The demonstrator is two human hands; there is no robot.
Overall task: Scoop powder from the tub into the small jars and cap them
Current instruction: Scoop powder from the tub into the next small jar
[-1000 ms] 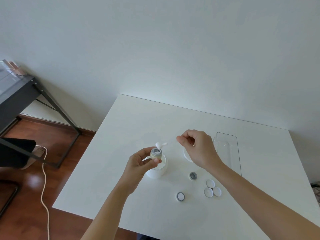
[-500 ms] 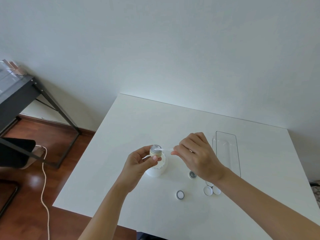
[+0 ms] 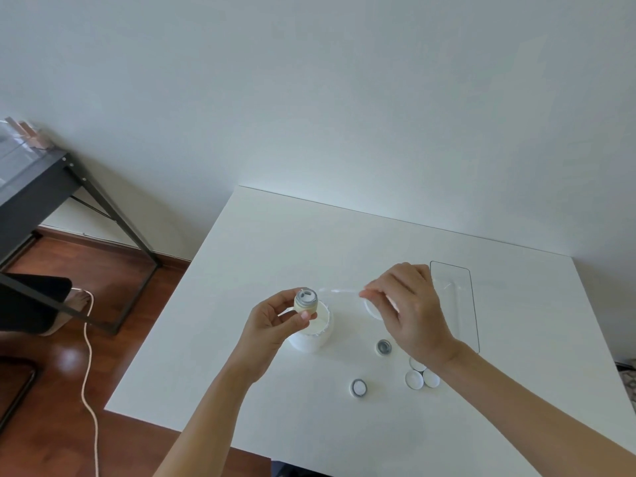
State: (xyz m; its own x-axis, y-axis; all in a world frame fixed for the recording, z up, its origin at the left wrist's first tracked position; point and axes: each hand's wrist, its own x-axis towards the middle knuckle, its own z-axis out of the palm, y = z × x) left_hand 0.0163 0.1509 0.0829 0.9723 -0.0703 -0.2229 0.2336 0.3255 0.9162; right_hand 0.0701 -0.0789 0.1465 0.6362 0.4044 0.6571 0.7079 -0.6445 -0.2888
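Observation:
My left hand (image 3: 275, 321) grips a small jar (image 3: 305, 301) with powder in it, held just above the open white tub (image 3: 315, 333). My right hand (image 3: 409, 311) pinches the handle of a thin white scoop (image 3: 339, 290), whose tip points left toward the jar's mouth without touching it. Two more small jars stand on the table: one (image 3: 384, 347) right of the tub, one (image 3: 359, 387) nearer the front edge. Three white caps (image 3: 414, 379) lie in a cluster under my right wrist. The tub's lid (image 3: 371, 309) is partly hidden behind my right hand.
A clear rectangular tray (image 3: 457, 297) lies at the right of the white table (image 3: 275, 242). Off the left edge are a wooden floor, a black metal frame (image 3: 103, 204), a white cable (image 3: 87, 373) and a person's bare foot (image 3: 77, 301).
My right hand drew the scoop back to the right, off the jar's mouth. The left hand raised the jar slightly and keeps it over the tub.

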